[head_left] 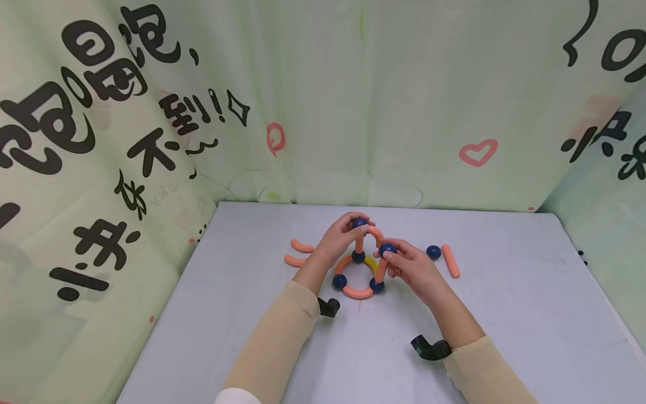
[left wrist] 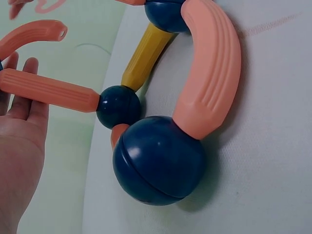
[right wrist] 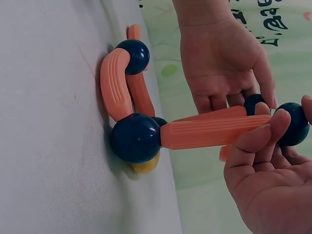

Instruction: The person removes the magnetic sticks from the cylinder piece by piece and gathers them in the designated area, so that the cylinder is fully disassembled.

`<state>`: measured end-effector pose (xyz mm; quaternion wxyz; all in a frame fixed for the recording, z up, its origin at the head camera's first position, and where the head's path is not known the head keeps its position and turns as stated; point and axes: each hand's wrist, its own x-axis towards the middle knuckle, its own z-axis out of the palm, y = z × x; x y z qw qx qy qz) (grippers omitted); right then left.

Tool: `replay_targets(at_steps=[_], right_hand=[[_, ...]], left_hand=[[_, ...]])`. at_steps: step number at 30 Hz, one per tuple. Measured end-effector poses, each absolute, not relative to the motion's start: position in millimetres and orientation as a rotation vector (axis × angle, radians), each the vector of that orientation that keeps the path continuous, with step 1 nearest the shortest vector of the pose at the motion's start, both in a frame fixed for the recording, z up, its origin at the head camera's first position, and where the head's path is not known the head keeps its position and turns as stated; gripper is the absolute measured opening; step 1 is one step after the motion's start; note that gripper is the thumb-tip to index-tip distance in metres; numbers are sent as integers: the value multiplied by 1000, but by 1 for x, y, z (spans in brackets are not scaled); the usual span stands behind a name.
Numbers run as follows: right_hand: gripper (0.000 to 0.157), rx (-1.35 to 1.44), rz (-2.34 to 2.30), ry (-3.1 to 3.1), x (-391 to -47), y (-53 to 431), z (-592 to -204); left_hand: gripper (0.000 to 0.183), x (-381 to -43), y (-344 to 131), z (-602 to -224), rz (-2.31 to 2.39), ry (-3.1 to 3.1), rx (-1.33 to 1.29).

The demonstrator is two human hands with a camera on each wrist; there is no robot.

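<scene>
A ring of curved orange rods (head_left: 358,293), one yellow rod (left wrist: 145,56) and blue balls (head_left: 340,281) lies on the table. Two straight orange rods rise from it. My left hand (head_left: 337,240) grips the blue ball (head_left: 360,223) on top of the farther upright rod (left wrist: 51,90). From that ball a curved orange rod (left wrist: 34,35) reaches toward the right hand, its holed end uncovered in the left wrist view. My right hand (head_left: 413,266) pinches another blue ball (right wrist: 293,124) at the top of the nearer rod (right wrist: 209,133), fingertips also touching that rod.
To the right lie a loose blue ball (head_left: 433,252) and a straight orange rod (head_left: 451,261). Two curved orange rods, one nearer (head_left: 294,261) and one farther (head_left: 301,246), lie left of the left hand. A printed curtain (head_left: 323,112) hangs behind the table (head_left: 504,314).
</scene>
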<state>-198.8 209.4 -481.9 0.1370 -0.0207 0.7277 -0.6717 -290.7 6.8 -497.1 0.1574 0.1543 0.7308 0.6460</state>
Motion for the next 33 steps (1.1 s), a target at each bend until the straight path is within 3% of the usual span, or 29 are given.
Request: replay_targets(at_steps=[6, 15, 33], right_hand=[[54, -45, -1880, 2193, -199, 208, -484], [49, -78, -1791, 2285, -198, 208, -486], [45, -101, -1802, 2281, -198, 208, -479]], left_hand=[[52, -291, 7, -498, 1848, 2090, 430], [52, -291, 7, -497, 1831, 2105, 426], [38, -290, 6, -497, 1833, 2103, 419]])
